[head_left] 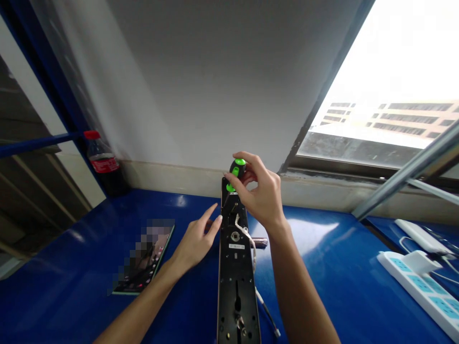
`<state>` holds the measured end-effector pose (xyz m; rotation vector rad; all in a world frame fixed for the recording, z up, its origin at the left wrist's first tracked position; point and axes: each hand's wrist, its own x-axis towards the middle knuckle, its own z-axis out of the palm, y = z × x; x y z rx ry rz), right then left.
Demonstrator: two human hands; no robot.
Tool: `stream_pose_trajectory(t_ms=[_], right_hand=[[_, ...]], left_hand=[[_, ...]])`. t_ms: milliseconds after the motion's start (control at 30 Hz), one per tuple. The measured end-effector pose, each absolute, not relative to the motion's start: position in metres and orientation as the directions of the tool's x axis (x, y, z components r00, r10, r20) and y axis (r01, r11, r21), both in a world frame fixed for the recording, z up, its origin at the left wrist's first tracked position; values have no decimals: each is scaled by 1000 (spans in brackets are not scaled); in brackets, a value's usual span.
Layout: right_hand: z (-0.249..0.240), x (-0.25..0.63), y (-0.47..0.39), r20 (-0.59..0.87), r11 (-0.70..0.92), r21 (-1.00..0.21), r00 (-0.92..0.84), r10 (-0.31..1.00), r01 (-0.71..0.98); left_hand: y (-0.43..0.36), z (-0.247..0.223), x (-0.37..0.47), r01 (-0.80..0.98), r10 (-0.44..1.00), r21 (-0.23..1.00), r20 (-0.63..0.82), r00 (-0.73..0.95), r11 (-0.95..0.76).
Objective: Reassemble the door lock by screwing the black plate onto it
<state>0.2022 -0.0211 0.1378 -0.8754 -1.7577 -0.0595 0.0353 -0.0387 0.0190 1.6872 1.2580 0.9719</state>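
Observation:
My right hand (261, 188) is closed around the black and green handle of a stubby screwdriver (235, 173). Its thin shaft slants down to the far end of a long black door-lock panel (234, 267), which lies lengthwise away from me. White cables (247, 234) come out of the panel and hang over its right side. My left hand (195, 243) is open at the panel's left edge, thumb and forefinger apart; whether they touch it I cannot tell. A dark cylindrical part (260, 242) sticks out from the panel's right side.
A partly blurred tablet or phone (150, 258) lies left on the blue tabletop (86, 253). A cola bottle (105, 165) stands at the back left by the wall. To the right are a white power strip (423, 286) with a plug, a white device (423, 235) and a metal bar (405, 172).

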Motion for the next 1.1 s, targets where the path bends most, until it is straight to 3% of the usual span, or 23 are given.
stream_pose_trajectory(t_ms=[100,200,333,533,667,800,933,1100], right_hand=[[137,203,-20,854,715,-362,-95,512,598],[137,203,-19,864,712,-346,-88,496,611],[137,203,-20,868,711,-333,-93,488,620],[137,203,-19,868,720,-331,-103,486,610],[136,203,-18,870,725,-316,-117,478,612],[135,202,-17,879,714,-313,-94,468,626],[132,201,-15,876,676,-349,-30,482,649],[131,201,-12,888,646,-346,15,460,681]], left_hand=[[-45,26,32,745,961,634,276,32,-207],[-49,29,29,869,983,495,152,-101,13],[-47,24,27,856,991,508,31,-126,93],[-34,9,28,839,980,534,198,3,-110],[-32,0,34,726,939,615,318,129,-308],[-35,-5,43,489,905,762,363,222,-425],[-36,-6,47,221,916,905,305,260,-364],[-32,-9,47,34,904,954,269,332,-297]])
